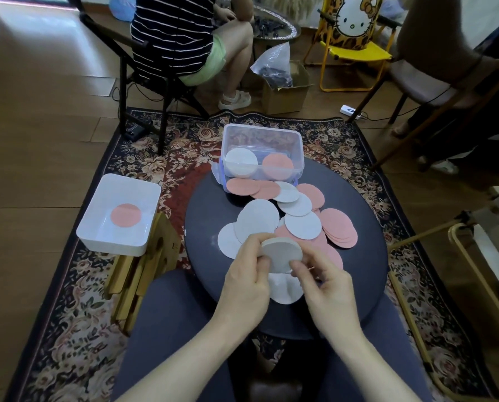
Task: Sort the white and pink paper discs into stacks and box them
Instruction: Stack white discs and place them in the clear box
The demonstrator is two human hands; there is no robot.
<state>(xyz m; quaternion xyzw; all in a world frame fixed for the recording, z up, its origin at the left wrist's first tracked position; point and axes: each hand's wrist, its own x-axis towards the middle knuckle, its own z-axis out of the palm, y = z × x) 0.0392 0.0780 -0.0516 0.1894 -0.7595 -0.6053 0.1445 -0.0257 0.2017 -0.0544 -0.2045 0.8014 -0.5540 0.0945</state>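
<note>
Both hands (246, 281) pinch thick white disc stack (281, 252); edges flush.

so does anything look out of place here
One pink disc lies alone in the white tray on the stool, away from the clear box that holds the white stack and pink stack. Both hands hold white discs.

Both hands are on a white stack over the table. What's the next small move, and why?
Probably carry the white stack, held by left hand and right hand, to the clear box and set it on the white pile there, beside the pink pile.
</note>
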